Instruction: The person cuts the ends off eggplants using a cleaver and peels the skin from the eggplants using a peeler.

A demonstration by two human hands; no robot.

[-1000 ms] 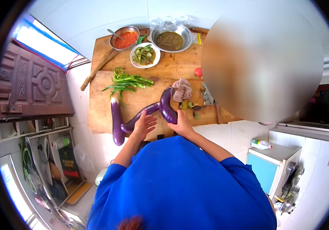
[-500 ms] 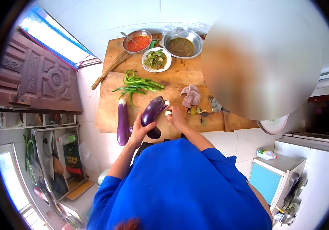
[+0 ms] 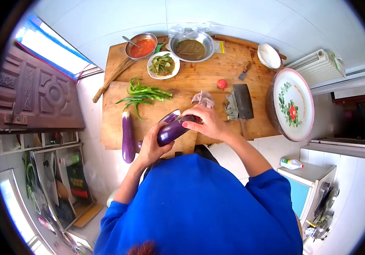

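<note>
A glossy purple eggplant [image 3: 174,131] lies slanted between my two hands at the board's near edge. My left hand [image 3: 151,145] is wrapped round its lower body. The fingers and thumb of my right hand [image 3: 208,122] close on its dark stem end, partly hiding it. Just behind is a second eggplant [image 3: 170,115], mostly covered by the held one and my left hand. To the left, a long eggplant [image 3: 128,138] with a pale top end lies across the board's near edge. Green chili peppers [image 3: 144,93] are heaped beyond it.
Behind stand a bowl of red sauce [image 3: 143,48], a plate of cut greens [image 3: 163,65] and a metal basin [image 3: 209,44]. On the right are a cleaver [image 3: 243,102], a crumpled cloth [image 3: 203,99], a red tomato [image 3: 222,83] and a large floral basin [image 3: 295,121].
My right hand has left a small white piece and now grips the eggplant's stem end. The held eggplant has tilted towards the right. A large blur on the right is gone.
</note>
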